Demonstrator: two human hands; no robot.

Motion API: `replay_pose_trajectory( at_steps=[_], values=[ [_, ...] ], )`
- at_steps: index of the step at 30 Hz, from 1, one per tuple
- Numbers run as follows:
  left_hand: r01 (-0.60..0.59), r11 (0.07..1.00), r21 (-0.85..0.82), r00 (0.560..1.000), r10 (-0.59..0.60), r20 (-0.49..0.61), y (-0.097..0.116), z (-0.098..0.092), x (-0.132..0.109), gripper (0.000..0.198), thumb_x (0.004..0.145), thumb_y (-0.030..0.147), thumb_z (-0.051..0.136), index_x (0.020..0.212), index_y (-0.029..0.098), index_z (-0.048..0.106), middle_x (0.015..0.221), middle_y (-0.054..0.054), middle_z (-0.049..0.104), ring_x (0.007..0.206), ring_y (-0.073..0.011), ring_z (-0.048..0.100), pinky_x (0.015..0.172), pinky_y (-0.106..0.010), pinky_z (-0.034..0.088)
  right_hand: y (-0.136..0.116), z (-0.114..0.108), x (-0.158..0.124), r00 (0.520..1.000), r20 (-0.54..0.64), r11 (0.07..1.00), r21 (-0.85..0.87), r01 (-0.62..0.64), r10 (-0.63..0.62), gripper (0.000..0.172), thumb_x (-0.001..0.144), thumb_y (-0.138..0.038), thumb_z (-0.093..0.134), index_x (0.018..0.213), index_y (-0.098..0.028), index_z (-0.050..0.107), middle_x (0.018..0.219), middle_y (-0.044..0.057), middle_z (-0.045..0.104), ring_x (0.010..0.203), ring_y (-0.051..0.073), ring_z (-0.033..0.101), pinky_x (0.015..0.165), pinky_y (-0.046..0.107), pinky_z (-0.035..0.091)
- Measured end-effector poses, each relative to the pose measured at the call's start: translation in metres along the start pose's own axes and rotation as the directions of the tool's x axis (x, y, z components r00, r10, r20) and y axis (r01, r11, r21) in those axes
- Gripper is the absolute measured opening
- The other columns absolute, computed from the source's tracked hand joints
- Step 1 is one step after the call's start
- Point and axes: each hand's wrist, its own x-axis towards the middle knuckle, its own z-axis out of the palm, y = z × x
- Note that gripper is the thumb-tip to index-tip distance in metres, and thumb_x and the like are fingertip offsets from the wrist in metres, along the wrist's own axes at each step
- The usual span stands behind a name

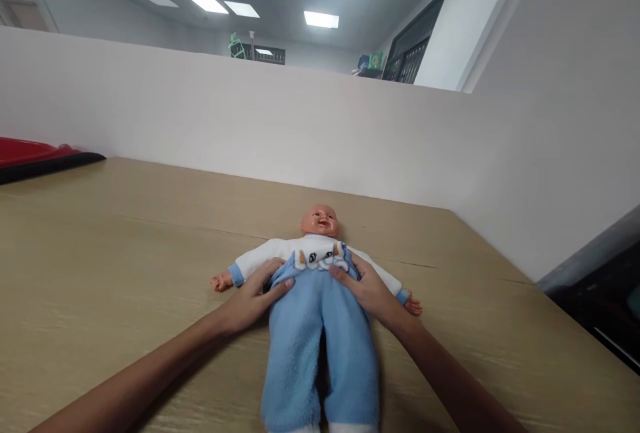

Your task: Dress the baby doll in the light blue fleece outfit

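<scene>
A baby doll (320, 221) lies on its back on the wooden table, head away from me and arms spread to both sides. It wears a white long-sleeved top (260, 257) with blue cuffs and light blue fleece trousers (295, 339). An animal face decorates the front at the waist. My left hand (257, 296) grips the trousers at the waist on the left, thumb on the front, other fingers partly hidden behind the side. On the opposite side my right hand (369, 286) holds the waist likewise, its thumb near the animal face.
The table (125, 246) meets a low white wall (280, 126) behind the doll. At the far left sits a red tray-like thing (30, 151) with a black edge. Something dark (595, 293) stands beyond the table's right edge.
</scene>
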Motion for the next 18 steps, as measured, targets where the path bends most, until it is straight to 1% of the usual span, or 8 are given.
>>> replay_pose_trajectory(
  at_steps=[1, 3, 6, 9, 11, 13, 16, 18],
  values=[
    [0.041, 0.998, -0.057, 0.999, -0.042, -0.018, 0.001, 0.001, 0.001, 0.048, 0.096, 0.057, 0.062, 0.133, 0.026, 0.063, 0.145, -0.010, 0.061, 0.141, -0.0333, 0.048, 0.125, -0.046, 0.028, 0.002, 0.001, 0.003, 1.000, -0.027, 1.000, 0.012, 0.000, 0.000, 0.055, 0.086, -0.062, 0.074, 0.127, -0.025, 0.073, 0.133, 0.007, 0.075, 0.129, 0.032, 0.063, 0.117, 0.049, 0.044],
    [0.066, 0.986, -0.152, 0.997, -0.071, -0.027, 0.003, 0.005, 0.005, 0.049, 0.099, 0.059, 0.056, 0.135, 0.025, 0.061, 0.139, -0.009, 0.065, 0.134, -0.0321, 0.053, 0.121, -0.044, 0.035, 0.007, 0.003, 0.007, 0.995, -0.095, 1.000, 0.023, -0.018, 0.021, 0.053, 0.087, -0.063, 0.071, 0.123, -0.023, 0.073, 0.129, 0.009, 0.076, 0.124, 0.032, 0.065, 0.114, 0.048, 0.046],
    [0.055, 0.986, -0.156, 0.998, -0.061, -0.032, 0.001, 0.010, 0.011, 0.048, 0.099, 0.059, 0.055, 0.128, 0.022, 0.062, 0.124, -0.007, 0.070, 0.121, -0.0300, 0.059, 0.113, -0.041, 0.043, 0.014, 0.003, 0.010, 0.990, -0.130, 0.998, 0.038, -0.048, 0.052, 0.053, 0.086, -0.063, 0.071, 0.120, -0.022, 0.074, 0.127, 0.010, 0.076, 0.120, 0.031, 0.067, 0.111, 0.046, 0.048],
    [0.070, 0.997, -0.022, 0.998, -0.070, 0.007, -0.007, 0.005, 0.010, 0.048, 0.099, 0.061, 0.053, 0.123, 0.020, 0.065, 0.122, -0.008, 0.071, 0.121, -0.0320, 0.059, 0.113, -0.043, 0.043, 0.018, -0.004, 0.006, 0.992, -0.109, 0.996, -0.054, -0.064, 0.058, 0.050, 0.085, -0.061, 0.071, 0.114, -0.020, 0.074, 0.118, 0.009, 0.078, 0.113, 0.031, 0.069, 0.105, 0.045, 0.051],
    [0.069, 0.993, 0.093, 0.997, -0.073, 0.041, -0.013, -0.006, 0.006, 0.046, 0.098, 0.056, 0.053, 0.128, 0.022, 0.064, 0.136, -0.008, 0.067, 0.132, -0.0340, 0.054, 0.121, -0.046, 0.035, 0.021, -0.013, -0.002, 0.994, -0.099, 0.987, -0.149, -0.065, 0.051, 0.045, 0.085, -0.058, 0.072, 0.109, -0.019, 0.075, 0.114, 0.009, 0.078, 0.112, 0.033, 0.068, 0.107, 0.047, 0.049],
    [0.038, 0.980, 0.196, 0.991, -0.063, 0.118, -0.017, -0.018, 0.002, 0.048, 0.095, 0.046, 0.057, 0.138, 0.024, 0.059, 0.147, -0.007, 0.061, 0.139, -0.0339, 0.050, 0.124, -0.046, 0.031, 0.027, -0.023, -0.014, 0.993, -0.109, 0.984, -0.162, -0.067, 0.050, 0.039, 0.084, -0.051, 0.073, 0.109, -0.020, 0.076, 0.118, 0.009, 0.077, 0.119, 0.034, 0.065, 0.114, 0.049, 0.044],
    [-0.084, 0.951, 0.296, 0.959, -0.004, 0.285, -0.017, -0.031, -0.003, 0.053, 0.088, 0.035, 0.064, 0.139, 0.024, 0.057, 0.144, -0.008, 0.063, 0.132, -0.0319, 0.056, 0.117, -0.041, 0.042, 0.040, -0.037, -0.034, 0.993, -0.095, 0.995, -0.066, -0.079, 0.072, 0.034, 0.081, -0.042, 0.073, 0.110, -0.024, 0.077, 0.125, 0.007, 0.076, 0.128, 0.035, 0.061, 0.119, 0.048, 0.041],
    [-0.141, 0.937, 0.320, 0.951, 0.037, 0.308, -0.015, -0.034, -0.005, 0.058, 0.084, 0.035, 0.069, 0.140, 0.024, 0.058, 0.146, -0.009, 0.061, 0.134, -0.0323, 0.055, 0.118, -0.041, 0.043, 0.048, -0.042, -0.045, 0.997, -0.037, 0.995, -0.064, -0.072, 0.069, 0.030, 0.080, -0.043, 0.076, 0.104, -0.026, 0.079, 0.121, 0.007, 0.077, 0.125, 0.035, 0.062, 0.117, 0.048, 0.045]
  ],
)
